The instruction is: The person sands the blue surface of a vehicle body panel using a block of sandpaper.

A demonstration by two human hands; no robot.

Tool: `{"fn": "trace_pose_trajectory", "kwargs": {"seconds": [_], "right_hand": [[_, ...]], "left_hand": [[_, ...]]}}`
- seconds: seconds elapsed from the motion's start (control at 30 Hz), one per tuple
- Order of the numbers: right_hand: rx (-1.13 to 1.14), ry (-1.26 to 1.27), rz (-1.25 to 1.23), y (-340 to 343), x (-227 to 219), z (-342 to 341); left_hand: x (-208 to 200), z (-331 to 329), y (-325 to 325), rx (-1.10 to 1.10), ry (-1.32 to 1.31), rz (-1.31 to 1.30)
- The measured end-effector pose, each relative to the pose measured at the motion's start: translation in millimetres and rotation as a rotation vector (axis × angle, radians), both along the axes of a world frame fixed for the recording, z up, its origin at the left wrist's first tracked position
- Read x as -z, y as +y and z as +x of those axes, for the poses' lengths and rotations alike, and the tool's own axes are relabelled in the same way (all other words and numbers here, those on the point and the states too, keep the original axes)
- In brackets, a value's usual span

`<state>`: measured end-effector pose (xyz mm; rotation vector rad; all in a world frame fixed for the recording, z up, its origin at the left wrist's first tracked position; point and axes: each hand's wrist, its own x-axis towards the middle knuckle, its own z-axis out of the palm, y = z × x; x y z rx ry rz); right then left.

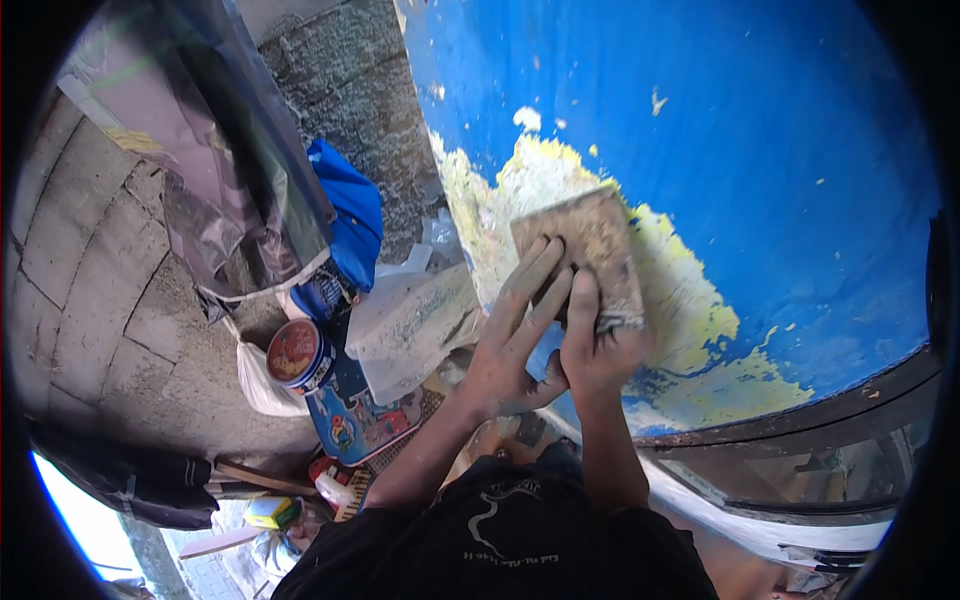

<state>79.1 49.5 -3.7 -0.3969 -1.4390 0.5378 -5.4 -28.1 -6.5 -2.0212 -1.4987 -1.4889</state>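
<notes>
one worn brown rectangular block, long axis leading ahead; left hand: fingers slightly apart on its face; right hand: at near end, finger closure unseen.

Two hands are being counted: one left hand and one right hand. One block is being seen, also one panel, one tub, one yellow box and one shirt.

left forearm: slanting up and inward | right forearm: nearly upright | left hand: back showing, fingers extended, slightly spread | right hand: close beside it, one digit extended, others partly hidden
</notes>
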Motion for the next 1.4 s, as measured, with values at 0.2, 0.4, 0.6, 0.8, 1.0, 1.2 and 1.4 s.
{"fn": "trace_pose_trajectory", "kwargs": {"seconds": [0.2,0.4,0.6,0.8,1.0,1.2,1.4], "right_hand": [[-0.196,-0.178,-0.111,-8,-26,14],[-0.173,-0.170,-0.093,-9,-46,4],[-0.176,-0.262,-0.256,-14,-60,7],[-0.183,-0.246,-0.130,-11,-71,11],[-0.143,-0.240,-0.117,-18,-62,11],[-0.217,-0.142,-0.116,-6,-69,12],[-0.217,-0.132,0.007,4,-51,21]], "left_hand": [[8,4,21,-0.157,0.037,0.055],[0,10,36,-0.370,-0.090,0.241],[-20,10,22,-0.437,-0.075,0.164],[-41,9,20,-0.474,-0.109,0.132],[-35,19,11,-0.344,-0.293,0.034],[-36,27,25,-0.438,-0.189,0.148],[-23,31,19,-0.425,-0.061,0.115]]}}
